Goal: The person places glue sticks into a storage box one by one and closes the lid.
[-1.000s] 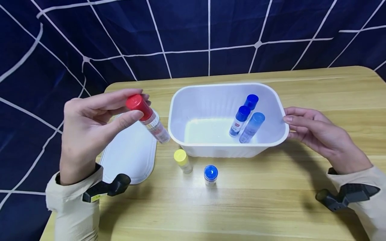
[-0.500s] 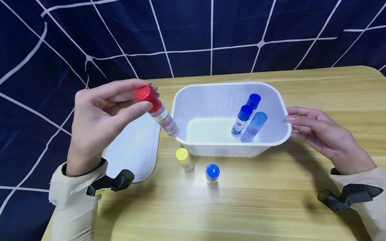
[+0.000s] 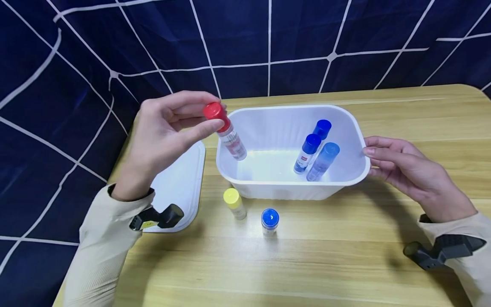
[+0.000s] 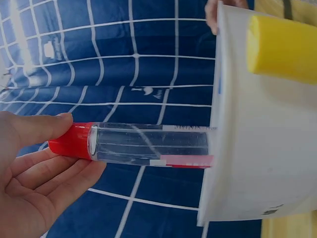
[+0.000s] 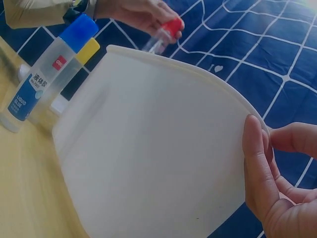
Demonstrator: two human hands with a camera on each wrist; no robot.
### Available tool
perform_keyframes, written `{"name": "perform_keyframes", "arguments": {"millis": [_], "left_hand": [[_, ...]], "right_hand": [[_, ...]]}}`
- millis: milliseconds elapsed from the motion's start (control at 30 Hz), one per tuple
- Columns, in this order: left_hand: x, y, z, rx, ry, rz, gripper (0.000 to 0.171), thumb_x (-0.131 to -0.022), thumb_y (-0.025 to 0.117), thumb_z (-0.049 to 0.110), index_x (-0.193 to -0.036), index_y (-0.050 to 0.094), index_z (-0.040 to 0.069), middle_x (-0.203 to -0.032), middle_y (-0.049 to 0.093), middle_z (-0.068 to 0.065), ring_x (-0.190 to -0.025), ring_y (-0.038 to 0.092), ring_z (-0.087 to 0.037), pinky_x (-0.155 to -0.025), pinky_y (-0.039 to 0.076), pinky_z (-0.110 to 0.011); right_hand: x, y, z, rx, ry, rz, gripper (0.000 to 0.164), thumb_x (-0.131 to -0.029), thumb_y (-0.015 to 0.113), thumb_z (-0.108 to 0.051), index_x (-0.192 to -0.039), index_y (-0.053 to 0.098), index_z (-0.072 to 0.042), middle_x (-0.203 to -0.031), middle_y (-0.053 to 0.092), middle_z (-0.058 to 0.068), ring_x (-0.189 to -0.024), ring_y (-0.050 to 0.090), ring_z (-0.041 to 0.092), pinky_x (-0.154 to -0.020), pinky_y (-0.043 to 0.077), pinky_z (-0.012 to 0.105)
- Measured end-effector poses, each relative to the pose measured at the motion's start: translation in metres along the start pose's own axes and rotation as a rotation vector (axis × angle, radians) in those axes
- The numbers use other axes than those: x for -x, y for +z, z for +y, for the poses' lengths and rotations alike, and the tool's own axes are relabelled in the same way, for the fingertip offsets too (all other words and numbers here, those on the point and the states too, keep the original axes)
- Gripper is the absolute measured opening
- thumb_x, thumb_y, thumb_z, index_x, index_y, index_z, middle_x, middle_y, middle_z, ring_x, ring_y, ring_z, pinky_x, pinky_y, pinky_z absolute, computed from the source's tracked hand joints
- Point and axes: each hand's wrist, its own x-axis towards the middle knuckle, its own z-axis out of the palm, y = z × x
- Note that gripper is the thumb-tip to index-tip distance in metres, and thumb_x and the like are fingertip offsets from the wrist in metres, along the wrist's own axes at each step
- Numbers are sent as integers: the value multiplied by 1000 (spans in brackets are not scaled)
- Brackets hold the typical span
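Note:
My left hand [image 3: 168, 132] pinches a clear liquid glue bottle [image 3: 232, 143] by its red cap [image 4: 74, 141], tilted over the left end of the white plastic bin [image 3: 291, 190]. In the left wrist view the bottle's lower end overlaps the bin's rim. On the bin's right side, my right hand [image 3: 408, 168] grips the rim between thumb and fingers [image 5: 255, 158]. Inside the bin, toward its right end, stand two dark-blue-capped glue bottles [image 3: 305, 154] and a lighter-blue-capped one [image 3: 324, 161].
In front of the bin stand a yellow-capped bottle [image 3: 233, 202] and a blue-capped liquid glue bottle [image 5: 37, 87]. A white lid [image 3: 180, 187] lies on the wooden table [image 3: 307, 264] at the left, partly under the left forearm. Behind hangs a dark blue cloth [image 3: 238, 42] with white lines.
My left hand has carried the red-capped bottle rightward, from beside the bin to over its left end. My right hand keeps its grip on the rim.

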Motion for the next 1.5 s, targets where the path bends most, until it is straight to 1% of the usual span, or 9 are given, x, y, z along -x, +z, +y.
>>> {"name": "perform_keyframes", "arguments": {"millis": [333, 533, 733, 900, 1033, 1133, 1167, 1367, 1500], "left_hand": [[-20, 31, -26, -70, -103, -98, 26, -82, 75, 1, -107, 68, -3, -98, 72, -11, -90, 69, -17, -83, 57, -26], [-28, 48, -40, -84, -87, -132, 22, -81, 76, -1, -101, 68, -4, -93, 71, -12, -87, 68, -17, -81, 57, -23], [-32, 62, -53, -111, -102, -175, 22, -81, 76, 0, -101, 68, -4, -94, 70, -12, -87, 68, -17, -81, 56, -21], [-30, 68, -61, -182, -68, -205, 21, -82, 75, 0, -100, 68, -5, -93, 70, -12, -86, 68, -18, -83, 55, -20], [-27, 70, -63, -307, 23, -256, 17, -84, 73, 1, -99, 67, -5, -89, 69, -11, -87, 69, -19, -85, 55, -23], [-26, 70, -64, -389, 71, -298, 15, -86, 71, 1, -98, 65, -5, -87, 68, -10, -88, 68, -20, -85, 56, -25], [-26, 70, -64, -408, 73, -305, 15, -86, 71, 0, -98, 65, -5, -86, 68, -9, -88, 68, -19, -84, 56, -25], [-25, 71, -63, -415, 54, -311, 10, -87, 68, -3, -95, 63, -6, -82, 63, -11, -82, 65, -18, -78, 57, -30], [-26, 70, -63, -440, 56, -309, 11, -87, 66, -2, -97, 63, -6, -83, 62, -10, -79, 61, -19, -74, 56, -30]], "right_hand": [[1, 0, -2, -17, -3, 23, 37, -98, 28, 14, -119, 59, 11, -110, 66, 23, -94, 69, 28, -77, 59, 37], [2, -1, -1, -80, -6, -24, 39, -98, 25, 14, -120, 57, 13, -111, 66, 25, -98, 68, 29, -80, 58, 37], [3, -1, 0, -106, -7, -22, 39, -98, 25, 15, -120, 58, 13, -110, 66, 25, -97, 68, 29, -81, 58, 37], [2, 0, 2, -96, 2, -15, 39, -98, 26, 14, -119, 58, 12, -110, 66, 24, -97, 68, 28, -82, 58, 38], [3, 1, 2, -94, 7, 6, 38, -99, 27, 14, -119, 59, 12, -109, 66, 24, -96, 69, 28, -80, 58, 37], [3, 2, 1, -90, 6, 15, 38, -99, 27, 13, -118, 59, 12, -109, 67, 24, -96, 69, 28, -80, 58, 37], [3, 2, 1, -88, 6, 15, 38, -99, 27, 13, -118, 59, 11, -109, 67, 24, -96, 69, 28, -80, 58, 37], [2, 4, 1, -74, 11, 21, 38, -99, 28, 13, -118, 60, 11, -109, 67, 23, -96, 69, 28, -79, 58, 36], [2, 4, 1, -59, 4, 22, 38, -99, 28, 12, -118, 61, 10, -109, 67, 22, -95, 69, 27, -79, 59, 36]]}}
